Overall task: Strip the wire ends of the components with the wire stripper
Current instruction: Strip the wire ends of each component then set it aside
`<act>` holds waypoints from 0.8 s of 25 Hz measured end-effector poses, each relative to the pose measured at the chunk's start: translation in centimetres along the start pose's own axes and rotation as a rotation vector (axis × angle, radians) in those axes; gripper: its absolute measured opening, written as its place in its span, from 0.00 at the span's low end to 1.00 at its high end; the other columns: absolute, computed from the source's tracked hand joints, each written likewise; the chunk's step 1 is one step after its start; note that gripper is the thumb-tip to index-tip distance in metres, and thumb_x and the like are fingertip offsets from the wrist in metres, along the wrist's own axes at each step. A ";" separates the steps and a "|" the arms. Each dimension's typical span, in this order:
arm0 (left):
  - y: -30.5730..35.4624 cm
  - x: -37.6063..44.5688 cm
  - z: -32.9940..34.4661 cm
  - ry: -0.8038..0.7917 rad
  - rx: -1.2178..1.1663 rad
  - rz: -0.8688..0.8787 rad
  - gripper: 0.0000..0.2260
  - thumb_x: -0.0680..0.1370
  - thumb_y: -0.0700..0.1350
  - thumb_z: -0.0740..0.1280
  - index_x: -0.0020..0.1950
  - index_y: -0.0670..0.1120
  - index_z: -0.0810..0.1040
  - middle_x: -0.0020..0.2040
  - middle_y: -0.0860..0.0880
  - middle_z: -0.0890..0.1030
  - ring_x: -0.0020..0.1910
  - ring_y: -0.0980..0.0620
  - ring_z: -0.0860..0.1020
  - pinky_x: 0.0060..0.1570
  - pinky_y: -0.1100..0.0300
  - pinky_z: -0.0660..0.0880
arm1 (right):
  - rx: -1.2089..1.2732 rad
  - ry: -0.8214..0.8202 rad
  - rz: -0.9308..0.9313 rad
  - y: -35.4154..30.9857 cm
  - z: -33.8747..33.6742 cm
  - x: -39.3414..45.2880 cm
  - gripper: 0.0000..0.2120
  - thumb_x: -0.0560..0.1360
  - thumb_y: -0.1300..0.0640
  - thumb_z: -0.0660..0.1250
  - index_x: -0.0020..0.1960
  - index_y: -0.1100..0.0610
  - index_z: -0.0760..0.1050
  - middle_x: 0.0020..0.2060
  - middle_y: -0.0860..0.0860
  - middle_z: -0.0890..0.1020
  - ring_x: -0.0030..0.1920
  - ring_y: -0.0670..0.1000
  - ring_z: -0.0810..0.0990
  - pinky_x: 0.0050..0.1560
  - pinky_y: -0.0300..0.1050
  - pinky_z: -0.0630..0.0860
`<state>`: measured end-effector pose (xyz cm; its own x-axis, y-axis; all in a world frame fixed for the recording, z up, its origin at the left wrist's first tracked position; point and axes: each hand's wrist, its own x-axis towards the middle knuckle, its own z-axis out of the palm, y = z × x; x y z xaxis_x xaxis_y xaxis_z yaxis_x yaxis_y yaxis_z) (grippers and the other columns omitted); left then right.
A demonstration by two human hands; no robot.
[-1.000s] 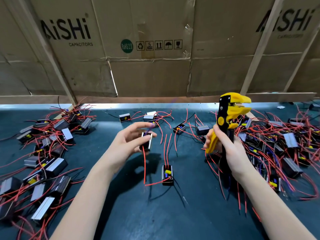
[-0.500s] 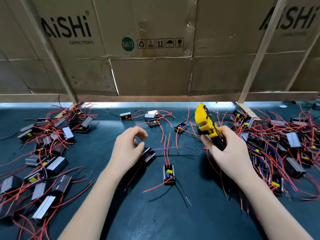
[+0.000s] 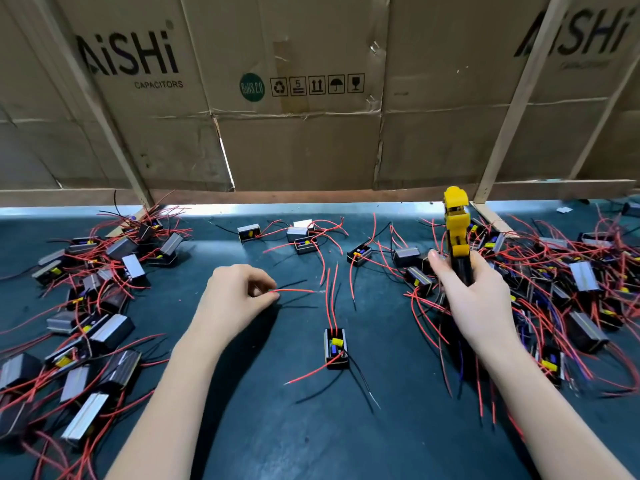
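On the dark desk [image 3: 277,427], left of the lone component [image 3: 336,348], the left hand [image 3: 235,299] pinches a red wire [image 3: 294,291] between curled fingers [image 3: 268,295]. Right of that component, the right hand [image 3: 474,299] grips the yellow wire stripper [image 3: 456,226] upright, fingers clenched round its handles.

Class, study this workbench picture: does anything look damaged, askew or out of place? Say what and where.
The brown cardboard backdrop behind the bench is torn and creased, with a split seam gaping left of centre. On the dark green mat, one small black component lies alone at centre, apart from the tangled piles at either side. Nothing looks spilled.
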<state>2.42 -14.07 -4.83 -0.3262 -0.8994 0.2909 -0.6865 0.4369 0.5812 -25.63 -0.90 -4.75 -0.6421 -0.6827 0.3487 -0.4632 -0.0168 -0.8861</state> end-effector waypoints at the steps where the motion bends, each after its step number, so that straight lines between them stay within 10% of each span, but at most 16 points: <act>1: 0.2 -0.1 0.3 0.039 0.039 -0.007 0.05 0.70 0.46 0.78 0.38 0.55 0.83 0.36 0.55 0.82 0.40 0.53 0.79 0.44 0.57 0.77 | -0.021 0.008 -0.012 0.0 -0.1 0.0 0.14 0.75 0.44 0.68 0.42 0.55 0.76 0.34 0.53 0.80 0.37 0.53 0.74 0.38 0.35 0.68; 8: 1.1 -0.4 1.1 -0.049 0.083 0.246 0.02 0.75 0.48 0.73 0.44 0.52 0.86 0.39 0.58 0.82 0.46 0.53 0.73 0.47 0.53 0.74 | -0.235 -0.039 -0.144 0.0 0.6 -0.4 0.15 0.73 0.43 0.70 0.39 0.53 0.71 0.32 0.47 0.76 0.37 0.47 0.75 0.37 0.39 0.68; 20: 4.7 -1.4 3.1 -0.160 -0.804 0.063 0.04 0.82 0.40 0.63 0.50 0.43 0.77 0.26 0.50 0.76 0.28 0.55 0.71 0.34 0.68 0.71 | -0.815 -0.003 -0.401 1.2 1.2 -0.4 0.21 0.70 0.41 0.72 0.45 0.59 0.73 0.40 0.55 0.79 0.45 0.61 0.78 0.45 0.53 0.66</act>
<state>-2.38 -10.77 -4.87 -0.4792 -0.8369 0.2645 -0.0087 0.3058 0.9520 -25.17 -1.56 -6.29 -0.3384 -0.7389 0.5827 -0.9410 0.2674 -0.2073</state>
